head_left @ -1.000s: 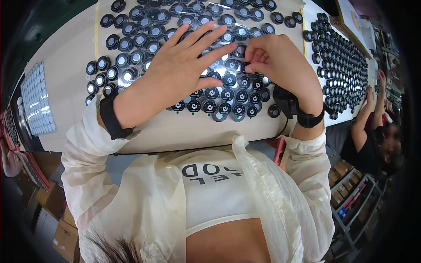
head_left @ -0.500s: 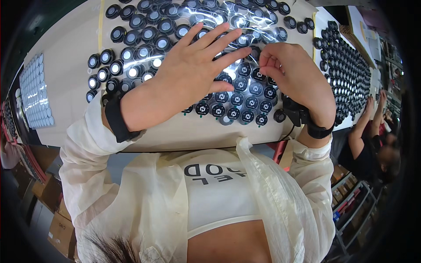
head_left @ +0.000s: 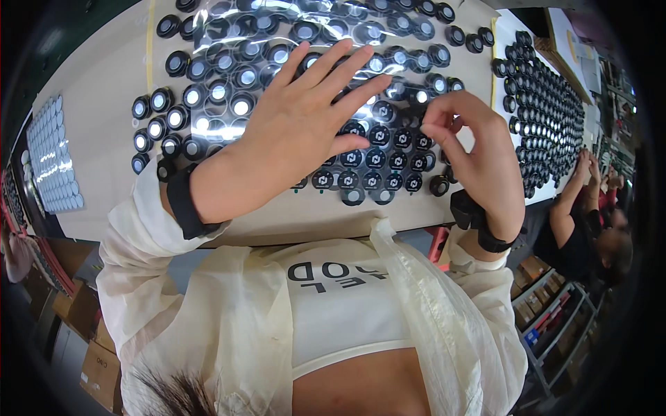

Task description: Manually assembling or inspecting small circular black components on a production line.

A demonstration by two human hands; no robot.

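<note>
My left hand [head_left: 302, 104] lies with fingers spread on a clear plastic sheet [head_left: 229, 126] that shines with glare. Round black labels with a white mark [head_left: 375, 159] line the sheet's near right part. Beneath and around it stand many round black caps [head_left: 177, 64] with pale centres. At the right of the labels, my right hand [head_left: 479, 135] has thumb and forefinger pinched together beside the outermost label. Whatever sits between those fingertips is too small or hidden to make out.
On the right, a white surface carries dense rows of black caps [head_left: 548, 132]. A stack of pale round pieces in a clear sheet [head_left: 52, 159] lies at the far left. Yellow tape [head_left: 150, 48] runs along the table. Another person's arms [head_left: 576, 187] show at the right.
My right hand has shifted slightly right and toward me, still pinched. The label rows now lie straighter under my left hand, which stays spread in nearly the same place.
</note>
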